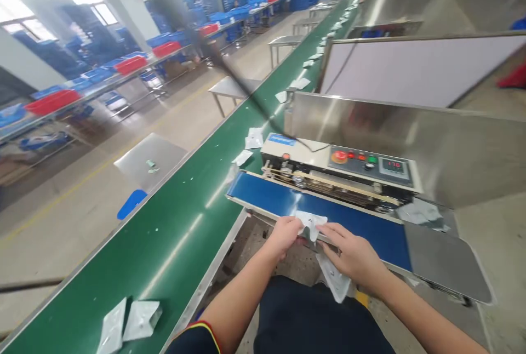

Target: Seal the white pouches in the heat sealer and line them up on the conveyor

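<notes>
Your left hand and right hand pinched a white plastic pouch, best kept flat, the right seemingly gripping another pouch.

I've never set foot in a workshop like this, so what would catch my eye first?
Probably the long green conveyor belt, running from the lower left far into the background, dotted with pale packets. Right of it, a machine shows glowing red digits above a blue belt. At that belt's near edge, the person's left hand and right hand hold a small white packet.
</notes>
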Motion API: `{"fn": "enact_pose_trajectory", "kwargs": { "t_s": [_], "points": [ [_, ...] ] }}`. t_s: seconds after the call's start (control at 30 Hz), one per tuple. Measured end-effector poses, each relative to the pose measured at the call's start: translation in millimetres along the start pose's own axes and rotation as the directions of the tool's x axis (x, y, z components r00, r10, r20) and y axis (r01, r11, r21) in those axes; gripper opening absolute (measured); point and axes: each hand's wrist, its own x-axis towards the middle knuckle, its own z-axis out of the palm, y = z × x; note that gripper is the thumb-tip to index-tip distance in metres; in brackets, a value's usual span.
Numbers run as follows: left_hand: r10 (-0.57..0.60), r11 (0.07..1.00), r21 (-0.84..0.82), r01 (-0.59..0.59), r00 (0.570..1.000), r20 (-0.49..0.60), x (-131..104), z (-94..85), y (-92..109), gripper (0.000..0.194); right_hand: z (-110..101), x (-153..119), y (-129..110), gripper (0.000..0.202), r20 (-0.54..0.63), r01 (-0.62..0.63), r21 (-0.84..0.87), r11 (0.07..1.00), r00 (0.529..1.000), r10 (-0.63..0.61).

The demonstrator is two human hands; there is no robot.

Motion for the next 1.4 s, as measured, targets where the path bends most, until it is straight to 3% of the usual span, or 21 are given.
{"fn": "enact_pose_trajectory", "kwargs": {
  "t_s": [0.1,0.2,0.27,0.37,0.5,0.6,0.67,0.8,0.9,1.07,1.23,1.27,1.33,1.4],
  "points": [
    [-0.027,0.992,0.126,0.024,0.999,0.018,28.6,69.2,-18.0,0.037,-32.2,-43.3,38.9,0.038,-0.13,-0.074,0.062,0.995,0.988,0.082],
    [0.223,0.962,0.17,-0.211,0.973,-0.054,58.2,120.0,-46.6,0.054,-60.2,-82.2,74.3,0.033,-0.265,-0.217,0.156,0.964,0.931,0.252],
    [0.327,0.932,0.154,-0.328,0.944,0.036,75.4,146.9,-66.1,0.065,-73.2,-103.0,93.1,0.034,-0.267,-0.332,0.254,0.909,0.879,0.396],
    [0.3,0.918,0.197,-0.345,0.927,0.226,95.7,181.1,-88.8,0.075,-82.5,-123.2,115.8,0.041,-0.154,-0.521,0.414,0.746,0.768,0.622],
    [0.326,0.859,0.307,-0.409,0.9,0.288,115.0,213.3,-99.2,0.059,-80.5,-131.0,145.7,0.055,-0.063,-0.637,0.585,0.503,0.582,0.811],
    [0.371,0.775,0.418,-0.474,0.877,0.306,127.9,227.0,-95.3,0.038,-76.6,-130.6,170.3,0.059,-0.029,-0.657,0.648,0.385,0.483,0.875],
    [0.352,0.757,0.506,-0.414,0.91,0.218,137.1,232.5,-91.6,0.03,-76.3,-130.7,185.7,0.054,0.019,-0.693,0.656,0.297,0.409,0.912],
    [0.239,0.803,0.564,-0.19,0.971,-0.013,152.8,235.4,-88.2,0.026,-81.0,-128.9,208.1,0.032,0.15,-0.801,0.586,0.125,0.258,0.954],
    [0.213,0.831,0.535,-0.151,0.975,-0.056,157.0,230.7,-87.8,0.024,-83.2,-120.9,214.7,0.026,0.217,-0.846,0.529,0.071,0.216,0.952],
    [0.17,0.886,0.453,-0.098,0.978,-0.12,155.9,212.8,-82.4,0.032,-75.6,-91.1,211.7,0.024,0.277,-0.874,0.474,0.103,0.26,0.925],
    [0.191,0.922,0.37,-0.116,0.966,-0.172,141.7,175.4,-63.4,0.04,-64.5,-59.2,198.1,0.028,0.28,-0.877,0.453,0.159,0.31,0.908],
    [0.251,0.907,0.39,-0.16,0.948,-0.194,133.9,166.8,-58.9,0.041,-65.0,-56.4,193.9,0.029,0.272,-0.876,0.45,0.174,0.32,0.908],
    [0.454,0.816,0.49,-0.308,0.866,-0.21,113.9,154.4,-51.5,0.043,-70.3,-54.0,183.8,0.029,0.241,-0.882,0.409,0.234,0.352,0.904],
    [0.636,0.629,0.609,-0.483,0.77,-0.046,93.3,153.5,-47.9,0.045,-80.3,-53.0,172.4,0.028,0.197,-0.88,0.329,0.343,0.419,0.886]
  ]
}}
